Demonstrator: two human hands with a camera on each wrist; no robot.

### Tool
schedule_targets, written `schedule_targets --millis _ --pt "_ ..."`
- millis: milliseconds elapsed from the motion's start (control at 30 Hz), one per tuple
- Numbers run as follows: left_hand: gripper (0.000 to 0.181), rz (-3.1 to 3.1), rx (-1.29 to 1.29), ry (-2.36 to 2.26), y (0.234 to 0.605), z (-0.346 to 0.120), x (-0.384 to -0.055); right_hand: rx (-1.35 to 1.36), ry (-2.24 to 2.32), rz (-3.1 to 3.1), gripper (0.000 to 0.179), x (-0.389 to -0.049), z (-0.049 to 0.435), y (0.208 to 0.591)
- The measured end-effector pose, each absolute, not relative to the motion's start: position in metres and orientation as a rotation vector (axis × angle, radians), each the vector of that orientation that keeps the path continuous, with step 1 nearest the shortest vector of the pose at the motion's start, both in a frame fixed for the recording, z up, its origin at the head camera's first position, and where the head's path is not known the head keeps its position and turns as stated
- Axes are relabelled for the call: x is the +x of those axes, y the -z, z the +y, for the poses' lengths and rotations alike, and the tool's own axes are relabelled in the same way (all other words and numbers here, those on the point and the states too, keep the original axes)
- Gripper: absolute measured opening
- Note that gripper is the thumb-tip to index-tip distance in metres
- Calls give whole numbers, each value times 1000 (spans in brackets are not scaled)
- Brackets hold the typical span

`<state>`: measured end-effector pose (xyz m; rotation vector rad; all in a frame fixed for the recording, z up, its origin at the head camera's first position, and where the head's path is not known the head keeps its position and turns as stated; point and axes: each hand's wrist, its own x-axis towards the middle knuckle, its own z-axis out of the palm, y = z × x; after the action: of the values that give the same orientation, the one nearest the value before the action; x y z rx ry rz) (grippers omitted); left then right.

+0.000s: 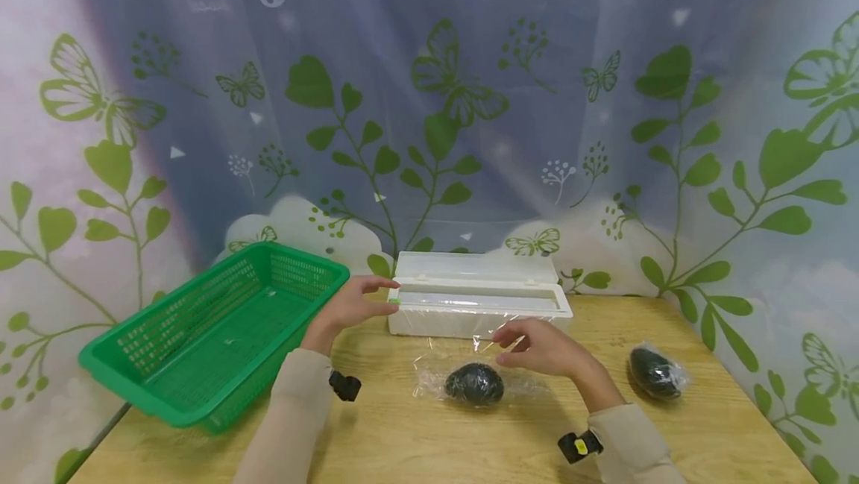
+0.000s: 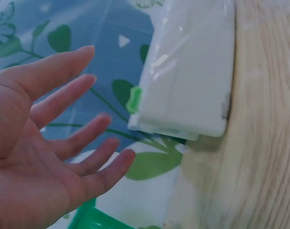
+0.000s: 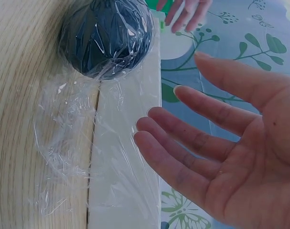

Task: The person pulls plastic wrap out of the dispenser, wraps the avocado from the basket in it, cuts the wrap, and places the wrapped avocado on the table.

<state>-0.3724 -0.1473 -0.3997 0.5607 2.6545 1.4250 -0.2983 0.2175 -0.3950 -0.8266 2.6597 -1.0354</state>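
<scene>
A dark, egg-shaped thing like an avocado [image 1: 474, 384] lies on the table, with clear cling film [image 3: 63, 129] under and around it. The film stretches back over the front of a white cling film dispenser [image 1: 463, 324], whose lid [image 1: 476, 266] is raised. My left hand [image 1: 349, 308] is at the dispenser's left end, near a green slider [image 2: 134, 99]; its fingers are spread and grip nothing. Above and right of the dark thing, my right hand [image 1: 545, 348] has loosely bent fingers, holding nothing. Whether its fingertips brush the film I cannot tell.
A green plastic basket [image 1: 295, 342] stands on the left of the wooden table [image 1: 396, 447]. To the right lies a second dark, film-wrapped egg-shaped thing [image 1: 654, 374]. A patterned curtain [image 1: 564, 126] hangs right behind the table.
</scene>
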Motion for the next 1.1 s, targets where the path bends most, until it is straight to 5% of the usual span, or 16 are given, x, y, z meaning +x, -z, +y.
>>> schedule_targets --millis 1100 --pt "64 2441 318 -1614 432 -134 -412 -840 1024 2662 36 -302 223 398"
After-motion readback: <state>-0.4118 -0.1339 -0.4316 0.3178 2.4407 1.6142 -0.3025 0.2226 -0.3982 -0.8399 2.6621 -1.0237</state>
